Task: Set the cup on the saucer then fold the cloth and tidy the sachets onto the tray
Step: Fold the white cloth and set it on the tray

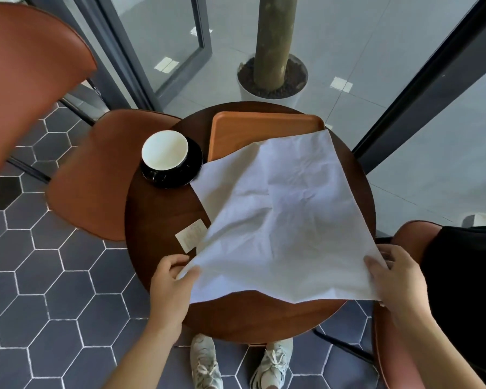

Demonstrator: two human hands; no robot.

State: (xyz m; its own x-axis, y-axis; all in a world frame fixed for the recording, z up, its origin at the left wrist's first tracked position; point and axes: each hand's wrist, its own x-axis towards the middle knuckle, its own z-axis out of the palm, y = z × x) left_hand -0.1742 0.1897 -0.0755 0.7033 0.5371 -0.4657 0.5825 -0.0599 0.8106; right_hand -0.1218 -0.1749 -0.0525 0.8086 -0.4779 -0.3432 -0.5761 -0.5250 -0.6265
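Observation:
A white cup [164,149] stands upright on the black saucer [192,169] at the left of the round wooden table [157,209]. A large white cloth [286,220] is spread open and lifted, with its far edge lying over the orange tray [264,126]. My left hand [171,282] pinches the cloth's near left corner. My right hand [396,276] grips its near right corner. One pale sachet [191,237] lies on the table, partly under the cloth's left edge. Anything else beneath the cloth is hidden.
Brown chairs stand at the left [96,175] and at the right [413,240], close to the table. A potted tree trunk [272,80] and glass walls lie beyond the table. My shoes [205,363] show on the hexagon-tiled floor below.

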